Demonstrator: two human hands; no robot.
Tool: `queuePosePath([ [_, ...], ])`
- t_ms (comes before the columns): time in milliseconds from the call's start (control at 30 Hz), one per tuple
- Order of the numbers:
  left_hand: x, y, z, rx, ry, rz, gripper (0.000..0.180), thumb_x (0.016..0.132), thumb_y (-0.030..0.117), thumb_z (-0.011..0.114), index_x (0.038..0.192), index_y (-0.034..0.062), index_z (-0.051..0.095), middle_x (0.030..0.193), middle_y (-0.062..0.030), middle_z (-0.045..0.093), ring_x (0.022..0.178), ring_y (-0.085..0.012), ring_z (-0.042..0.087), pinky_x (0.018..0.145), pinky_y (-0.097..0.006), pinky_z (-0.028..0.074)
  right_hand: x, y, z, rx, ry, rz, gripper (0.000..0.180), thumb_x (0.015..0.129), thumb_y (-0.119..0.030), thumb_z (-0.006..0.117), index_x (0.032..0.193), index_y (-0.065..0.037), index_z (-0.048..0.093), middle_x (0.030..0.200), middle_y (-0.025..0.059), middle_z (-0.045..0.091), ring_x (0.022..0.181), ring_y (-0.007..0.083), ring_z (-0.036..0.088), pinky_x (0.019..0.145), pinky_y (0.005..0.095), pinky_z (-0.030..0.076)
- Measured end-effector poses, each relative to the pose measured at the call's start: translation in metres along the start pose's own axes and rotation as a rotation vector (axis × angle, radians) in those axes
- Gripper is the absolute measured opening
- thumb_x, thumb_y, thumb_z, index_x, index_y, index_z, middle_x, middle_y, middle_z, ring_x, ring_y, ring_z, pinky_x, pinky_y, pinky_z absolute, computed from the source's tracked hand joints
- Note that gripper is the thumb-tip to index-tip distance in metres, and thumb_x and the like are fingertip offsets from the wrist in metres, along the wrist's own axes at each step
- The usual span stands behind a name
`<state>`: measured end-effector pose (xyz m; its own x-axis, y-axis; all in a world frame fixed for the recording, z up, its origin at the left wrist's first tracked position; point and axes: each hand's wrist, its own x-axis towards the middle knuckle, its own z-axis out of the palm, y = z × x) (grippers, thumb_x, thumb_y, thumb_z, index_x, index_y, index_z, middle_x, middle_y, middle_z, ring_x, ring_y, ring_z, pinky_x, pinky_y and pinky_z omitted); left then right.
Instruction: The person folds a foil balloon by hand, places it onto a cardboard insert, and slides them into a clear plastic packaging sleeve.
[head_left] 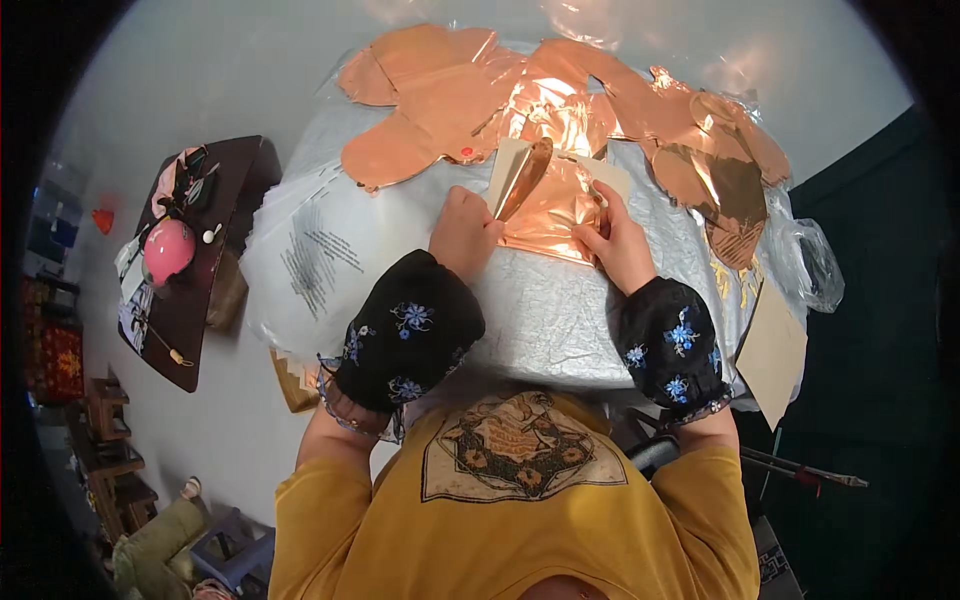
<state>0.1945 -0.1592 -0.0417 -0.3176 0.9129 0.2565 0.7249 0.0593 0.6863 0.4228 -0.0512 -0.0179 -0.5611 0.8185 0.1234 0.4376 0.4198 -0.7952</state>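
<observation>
A shiny copper-coloured foil sheet (pixel 560 208) lies over a beige card (pixel 510 160) in front of me. Its left side is curled up into a narrow upright fold. My left hand (pixel 466 236) is closed, fingertips pinching the foil's lower left edge. On the other side, my right hand (pixel 622 240) grips the right edge between thumb and fingers. Beyond them, large copper-coloured cut-out shapes (pixel 440 95) spread across the far part of the table, some overlapping. A small red spot shows on one of them.
Silver crinkled sheeting covers the table (pixel 550 330). Translucent sheets (pixel 310 260) fan out at left. A beige board (pixel 775 355) juts past the right edge, near a clear plastic bag (pixel 815 265). A dark side table (pixel 215 250) at far left bears a pink helmet (pixel 169 251).
</observation>
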Motion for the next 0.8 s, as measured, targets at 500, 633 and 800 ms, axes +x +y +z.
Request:
queuePosePath([
  [500,0.000,0.012,0.005,0.049,0.114,-0.037,0.021,0.081,0.011,0.068,0.073,-0.0029,0.054,0.095,-0.0168,0.052,0.086,-0.0329,0.056,0.079,-0.038,0.048,0.004,0.008,0.003,-0.078,0.082,-0.025,0.054,0.088,-0.013,0.072,0.137,-0.012,0.049,0.073,0.0036,0.061,0.062,0.0116,0.059,0.056,0.0281,0.047],
  [633,0.001,0.003,0.006,0.146,0.059,-0.004,0.025,0.082,0.018,0.068,0.087,-0.0063,0.063,0.108,-0.0187,0.050,0.098,-0.0350,0.055,0.085,-0.043,0.049,0.003,0.002,0.004,-0.180,0.082,-0.004,0.051,0.088,-0.016,0.072,0.135,-0.015,0.051,0.075,0.0052,0.062,0.065,0.0159,0.061,0.062,0.0309,0.048],
  [800,0.003,0.002,0.010,0.262,0.084,0.047,0.024,0.081,0.017,0.068,0.086,-0.0059,0.063,0.107,-0.0179,0.049,0.103,-0.0354,0.050,0.089,-0.042,0.047,0.003,0.004,0.005,-0.204,0.102,-0.015,0.049,0.088,-0.019,0.072,0.133,-0.015,0.053,0.078,0.0069,0.063,0.067,0.0194,0.061,0.064,0.0337,0.049],
])
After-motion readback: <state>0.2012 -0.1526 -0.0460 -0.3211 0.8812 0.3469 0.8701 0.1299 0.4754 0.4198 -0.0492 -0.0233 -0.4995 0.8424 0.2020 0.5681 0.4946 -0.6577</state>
